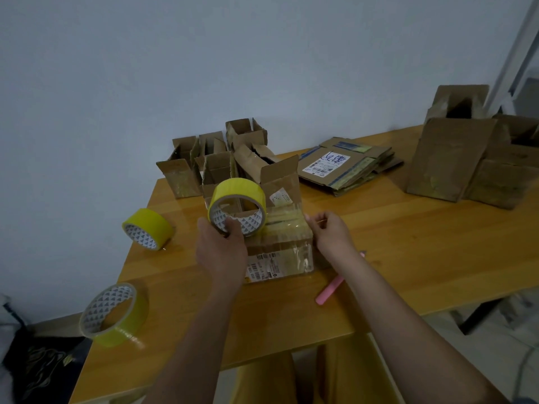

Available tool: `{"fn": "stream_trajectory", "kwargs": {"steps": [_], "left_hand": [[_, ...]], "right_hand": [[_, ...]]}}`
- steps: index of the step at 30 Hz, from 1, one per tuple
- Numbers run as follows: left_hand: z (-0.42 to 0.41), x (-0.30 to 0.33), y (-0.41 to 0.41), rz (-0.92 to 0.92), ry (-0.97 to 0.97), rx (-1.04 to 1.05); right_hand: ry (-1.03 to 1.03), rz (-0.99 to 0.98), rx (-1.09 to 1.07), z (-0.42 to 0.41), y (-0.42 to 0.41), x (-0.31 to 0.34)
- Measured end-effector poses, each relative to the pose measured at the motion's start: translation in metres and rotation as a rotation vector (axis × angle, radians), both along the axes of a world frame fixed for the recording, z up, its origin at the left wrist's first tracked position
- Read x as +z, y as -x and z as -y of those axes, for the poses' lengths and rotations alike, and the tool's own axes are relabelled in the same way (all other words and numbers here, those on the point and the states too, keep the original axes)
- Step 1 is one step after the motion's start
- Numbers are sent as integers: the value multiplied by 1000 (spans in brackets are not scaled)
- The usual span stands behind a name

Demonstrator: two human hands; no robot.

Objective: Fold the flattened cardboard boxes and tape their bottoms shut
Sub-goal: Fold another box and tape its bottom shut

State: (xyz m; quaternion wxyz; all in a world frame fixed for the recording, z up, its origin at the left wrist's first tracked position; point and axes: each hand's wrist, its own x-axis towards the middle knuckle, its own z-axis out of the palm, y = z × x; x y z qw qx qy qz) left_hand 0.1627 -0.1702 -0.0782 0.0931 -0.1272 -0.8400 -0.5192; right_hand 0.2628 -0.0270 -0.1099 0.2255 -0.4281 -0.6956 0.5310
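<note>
Head view, looking down at the worktop (379,228). Left hand (221,249) has its grip curled through the core of a yellow tape roll (236,209), held up off the box (280,249) so the strip can pay out. Right hand (328,231) pinches the tape's free end at the box's right edge, likely to anchor it across the bottom seam. Folded boxes (215,158) stand behind, out of the way; flattened boxes (350,167) wait in a stack, far right. Pink cutter (329,290) lies by the right wrist, within easy reach.

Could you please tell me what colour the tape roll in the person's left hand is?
Yellow; the tape roll shows a white, triangle-patterned core in the head view.
</note>
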Motion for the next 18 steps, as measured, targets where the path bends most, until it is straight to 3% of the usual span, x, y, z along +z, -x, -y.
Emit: {"fn": "stream_trajectory", "kwargs": {"steps": [3, 5, 7, 9, 12, 16, 18], "left_hand": [[2, -1, 2, -14, 31, -18], [2, -2, 3, -6, 39, -41], [2, -2, 3, 1, 36, -71], [2, -1, 0, -1, 45, -89], [4, -1, 1, -16, 19, -121], [13, -5, 12, 49, -198, -160], [16, -5, 12, 166, -338, -154]], "right_hand": [[-242, 37, -66, 1, -9, 10], [-578, -97, -148, 11, -12, 18], [-760, -220, -33, 28, -9, 23], [-835, -178, 125, 43, -6, 14], [-920, -118, 174, 42, -9, 3], [-887, -98, 224, 28, -15, 5], [-926, -37, 245, 26, -15, 6]]}}
